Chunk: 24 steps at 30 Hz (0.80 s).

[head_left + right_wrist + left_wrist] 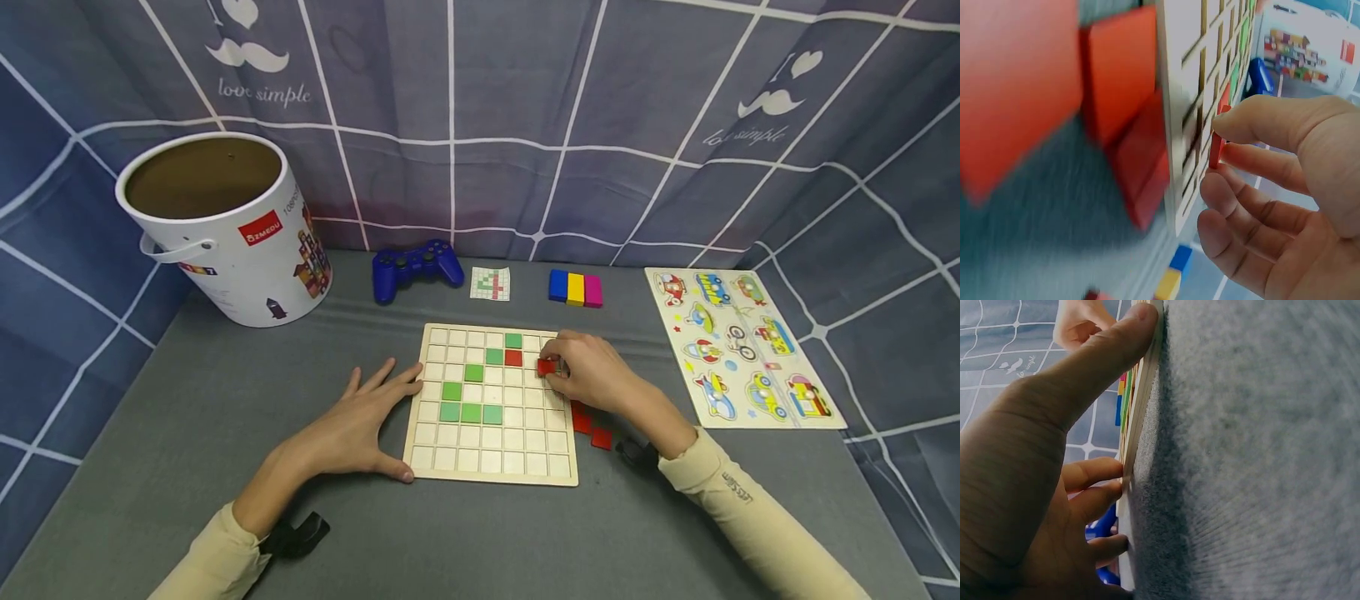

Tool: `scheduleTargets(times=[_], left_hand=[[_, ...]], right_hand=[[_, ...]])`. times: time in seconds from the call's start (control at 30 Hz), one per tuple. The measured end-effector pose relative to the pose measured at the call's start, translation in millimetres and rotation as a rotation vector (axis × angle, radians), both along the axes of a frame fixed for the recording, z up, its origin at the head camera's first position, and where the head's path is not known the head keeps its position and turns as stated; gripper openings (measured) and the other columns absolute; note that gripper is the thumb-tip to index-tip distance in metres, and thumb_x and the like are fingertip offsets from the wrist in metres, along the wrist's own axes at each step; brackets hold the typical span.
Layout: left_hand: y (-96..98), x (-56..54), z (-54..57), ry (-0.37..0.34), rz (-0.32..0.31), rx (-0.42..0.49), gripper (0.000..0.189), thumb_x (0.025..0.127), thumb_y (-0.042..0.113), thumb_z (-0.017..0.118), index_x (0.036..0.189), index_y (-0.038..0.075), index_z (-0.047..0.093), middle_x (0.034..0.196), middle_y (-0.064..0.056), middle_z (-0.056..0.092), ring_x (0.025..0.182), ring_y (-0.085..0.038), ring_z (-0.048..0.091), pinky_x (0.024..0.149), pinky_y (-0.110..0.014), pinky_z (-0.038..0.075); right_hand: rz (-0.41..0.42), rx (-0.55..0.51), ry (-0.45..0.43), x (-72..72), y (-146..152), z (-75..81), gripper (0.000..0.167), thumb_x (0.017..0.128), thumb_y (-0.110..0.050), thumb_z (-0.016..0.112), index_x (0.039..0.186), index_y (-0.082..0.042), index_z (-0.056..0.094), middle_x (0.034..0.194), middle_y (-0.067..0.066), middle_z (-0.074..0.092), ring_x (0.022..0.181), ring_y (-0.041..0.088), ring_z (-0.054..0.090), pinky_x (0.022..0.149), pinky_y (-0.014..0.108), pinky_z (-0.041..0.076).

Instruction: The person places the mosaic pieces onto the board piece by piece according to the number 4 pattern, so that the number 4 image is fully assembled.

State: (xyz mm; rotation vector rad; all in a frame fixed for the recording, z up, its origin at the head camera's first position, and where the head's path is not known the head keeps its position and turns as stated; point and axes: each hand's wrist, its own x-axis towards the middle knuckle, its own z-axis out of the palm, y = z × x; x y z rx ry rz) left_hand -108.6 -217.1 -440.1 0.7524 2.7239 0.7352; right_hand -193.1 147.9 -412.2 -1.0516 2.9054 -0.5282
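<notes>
A wooden grid board [491, 457] lies on the grey table, with several green tiles [471, 412] and one red tile [513, 358] set in its squares. My right hand [596, 371] pinches another red tile [1217, 149] between thumb and fingers, over the upper right squares. My left hand [352, 429] is spread along the board's left side, with thumb and fingertips at its edge. Loose red tiles [602, 438] lie by the board's right edge, partly under my right forearm.
Behind the board are a blue game controller [417, 268], a small pattern card [490, 284] and blue, yellow and pink blocks [575, 288]. A white bucket [247, 250] stands at the back left. On the right lies a picture puzzle board [742, 350]. A tiled-pattern curtain [510, 100] hangs behind.
</notes>
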Motion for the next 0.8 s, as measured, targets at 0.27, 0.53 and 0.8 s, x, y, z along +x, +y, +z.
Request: scheduleTargets(times=[0.27, 0.53, 0.8], left_hand=[[0.3, 0.2, 0.4, -0.007, 0.001, 0.005, 0.12, 0.058, 0.069, 0.086, 0.156, 0.019, 0.037, 0.166, 0.004, 0.016, 0.152, -0.033, 0.004, 0.109, -0.073, -0.002], [0.4, 0.1, -0.5, 0.016, -0.013, 0.035, 0.121, 0.057, 0.068, 0.087, 0.155, 0.017, 0.039, 0.166, 0.002, 0.018, 0.151, -0.035, 0.007, 0.109, -0.074, -0.001], [-0.9, 0.7, -0.9, 0.014, -0.013, 0.039, 0.121, 0.056, 0.068, 0.087, 0.155, 0.017, 0.039, 0.166, 0.002, 0.018, 0.152, -0.035, 0.006, 0.109, -0.074, -0.002]], right_hand=[[0.056, -0.047, 0.009, 3.7, -27, -7.3, 0.021, 0.078, -0.004, 0.074, 0.098, -0.008, 0.074, 0.089, 0.0, 0.063, 0.066, 0.011, 0.05, 0.058, 0.03, 0.044], [0.082, -0.008, -0.015, 5.6, -40, -4.1, 0.02, 0.08, -0.005, 0.076, 0.1, -0.009, 0.077, 0.083, 0.0, 0.058, 0.061, 0.012, 0.047, 0.055, 0.029, 0.041], [0.057, -0.013, -0.009, 5.1, -36, -2.1, 0.023, 0.079, -0.01, 0.08, 0.102, -0.012, 0.078, 0.087, 0.001, 0.062, 0.065, 0.012, 0.049, 0.056, 0.029, 0.042]])
